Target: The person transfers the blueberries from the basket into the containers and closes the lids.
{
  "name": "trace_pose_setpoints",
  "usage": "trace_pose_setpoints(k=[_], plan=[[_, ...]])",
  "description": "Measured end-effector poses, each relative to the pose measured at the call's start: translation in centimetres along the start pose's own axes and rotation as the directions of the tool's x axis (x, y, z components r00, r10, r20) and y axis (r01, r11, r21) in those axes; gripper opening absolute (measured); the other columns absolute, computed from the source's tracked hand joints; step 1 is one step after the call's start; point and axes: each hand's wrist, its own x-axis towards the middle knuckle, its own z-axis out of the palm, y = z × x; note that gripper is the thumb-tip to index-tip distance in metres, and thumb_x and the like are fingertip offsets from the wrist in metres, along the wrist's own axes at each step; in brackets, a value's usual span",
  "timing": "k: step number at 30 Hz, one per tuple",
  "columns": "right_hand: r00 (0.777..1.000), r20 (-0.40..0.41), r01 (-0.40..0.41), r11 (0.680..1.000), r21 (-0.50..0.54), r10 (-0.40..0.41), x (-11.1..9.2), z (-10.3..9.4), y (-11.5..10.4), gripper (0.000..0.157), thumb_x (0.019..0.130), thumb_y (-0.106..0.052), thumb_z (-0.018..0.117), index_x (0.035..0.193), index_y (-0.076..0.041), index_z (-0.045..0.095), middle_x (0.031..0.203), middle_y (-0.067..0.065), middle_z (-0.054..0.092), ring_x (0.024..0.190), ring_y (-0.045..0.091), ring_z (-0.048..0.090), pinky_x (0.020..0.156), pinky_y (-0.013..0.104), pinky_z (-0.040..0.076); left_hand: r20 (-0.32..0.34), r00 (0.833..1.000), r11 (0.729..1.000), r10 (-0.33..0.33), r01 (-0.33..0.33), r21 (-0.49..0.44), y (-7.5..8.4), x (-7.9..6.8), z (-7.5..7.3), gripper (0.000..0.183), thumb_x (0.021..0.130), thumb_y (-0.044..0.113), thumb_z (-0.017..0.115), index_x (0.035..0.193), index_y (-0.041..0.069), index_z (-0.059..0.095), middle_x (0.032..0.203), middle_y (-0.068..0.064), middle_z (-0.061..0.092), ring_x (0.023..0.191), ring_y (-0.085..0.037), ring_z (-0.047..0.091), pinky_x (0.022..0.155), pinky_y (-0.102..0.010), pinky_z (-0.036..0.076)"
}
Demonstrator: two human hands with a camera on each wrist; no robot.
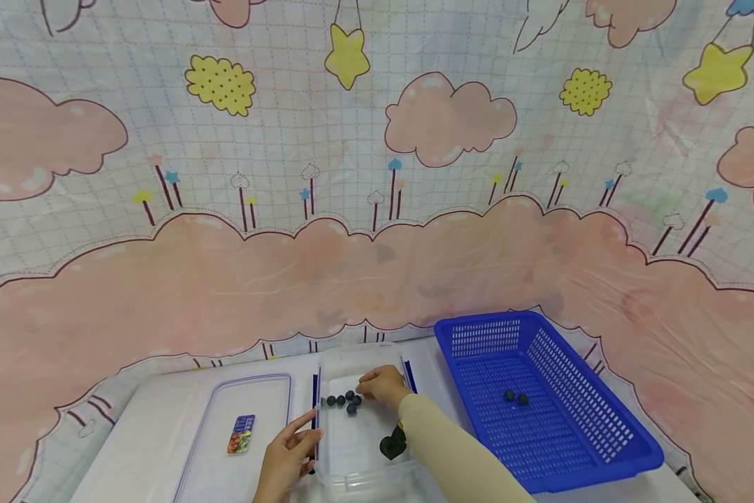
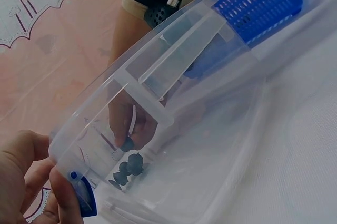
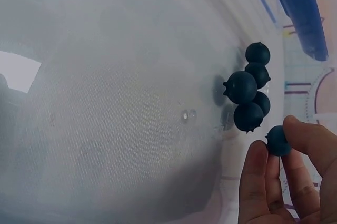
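Note:
A clear plastic box (image 1: 358,482) stands on the white table, with blue latches on its sides. My left hand (image 1: 288,450) grips its left wall, thumb and fingers around the edge by a blue latch (image 2: 83,195) in the left wrist view. Inside the box, my right hand (image 1: 383,385) pinches a dark blueberry (image 3: 278,140) between thumb and fingers. Right beside it several more blueberries (image 3: 242,88) sit close together along the box's far end, some touching. They look round, dark blue, with small pointed crowns.
On the right stands a blue perforated basket (image 1: 634,457) holding two blueberries (image 1: 516,397). A clear lid (image 1: 270,391) with a colourful label (image 1: 241,434) lies left of the box. Behind the table hangs a patterned cloth (image 1: 351,279). A dark device (image 1: 392,445) sits at my right wrist.

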Motion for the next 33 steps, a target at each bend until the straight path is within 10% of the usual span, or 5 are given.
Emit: trace_pose_setpoints(k=[17, 25, 33], plan=[[0.993, 0.082, 0.078, 0.992, 0.098, -0.086, -1.2, -2.2, -2.6, 0.022, 0.085, -0.008, 0.076, 0.105, 0.001, 0.072, 0.097, 0.009, 0.072, 0.081, 0.017, 0.07, 0.078, 0.028, 0.058, -0.001, 1.0, 1.0, 0.003, -0.003, 0.0, 0.0, 0.0, -0.1, 0.049, 0.091, 0.013, 0.07, 0.137, 0.003, 0.056, 0.081, 0.004, 0.066, 0.066, -0.011, 0.054, 0.051, -0.021, 0.049], [0.975, 0.053, 0.199, 0.958, 0.205, -0.214, -1.5, -7.6, -5.2, 0.027, 0.088, -0.003, 0.07, 0.112, 0.01, 0.067, 0.108, 0.022, 0.07, 0.101, 0.035, 0.069, 0.084, 0.033, 0.057, 0.001, 1.0, 1.0, -0.011, 0.011, 0.011, 0.0, 0.2, -0.1, 0.05, 0.091, 0.014, 0.07, 0.138, 0.004, 0.055, 0.081, 0.004, 0.065, 0.066, -0.011, 0.053, 0.052, -0.022, 0.049], [0.964, -0.032, 0.266, 0.949, 0.169, -0.265, -1.3, -15.4, -2.7, 0.03, 0.089, -0.001, 0.067, 0.116, 0.013, 0.065, 0.112, 0.027, 0.067, 0.098, 0.034, 0.069, 0.085, 0.037, 0.058, -0.009, 1.0, 1.0, -0.007, 0.007, 0.025, -0.1, 0.6, 0.0, 0.049, 0.091, 0.013, 0.071, 0.137, 0.005, 0.056, 0.079, 0.005, 0.064, 0.066, -0.012, 0.053, 0.052, -0.023, 0.05]])
